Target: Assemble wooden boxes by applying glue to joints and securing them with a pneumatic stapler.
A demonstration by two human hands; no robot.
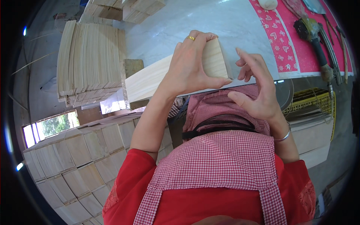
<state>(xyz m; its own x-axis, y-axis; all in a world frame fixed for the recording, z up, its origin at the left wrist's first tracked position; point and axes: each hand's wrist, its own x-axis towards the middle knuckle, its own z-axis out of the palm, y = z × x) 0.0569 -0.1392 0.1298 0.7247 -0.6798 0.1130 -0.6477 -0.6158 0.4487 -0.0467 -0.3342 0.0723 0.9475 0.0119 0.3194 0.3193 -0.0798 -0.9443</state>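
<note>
A pale wooden board (152, 76) lies flat on the table, its right end near my body's midline. My left hand (190, 63) spans that end, thumb on the near edge and fingers over the far edge, gripping it. Whether it is one board or several stacked cannot be made out. Just right of the board's end, my right hand (257, 84) hovers apart from it, fingers spread and slightly curled, with nothing in it. A small wooden block (133, 67) sits by the board's left end.
A tall stack of thin boards (90, 60) stands at the left, with more wood bundles (140, 9) behind. Stacked wood pieces (93, 144) fill the lower left. On the pink cloth (287, 37) at right lies a power tool (313, 37). A yellow crate (307, 98) stands below the table edge.
</note>
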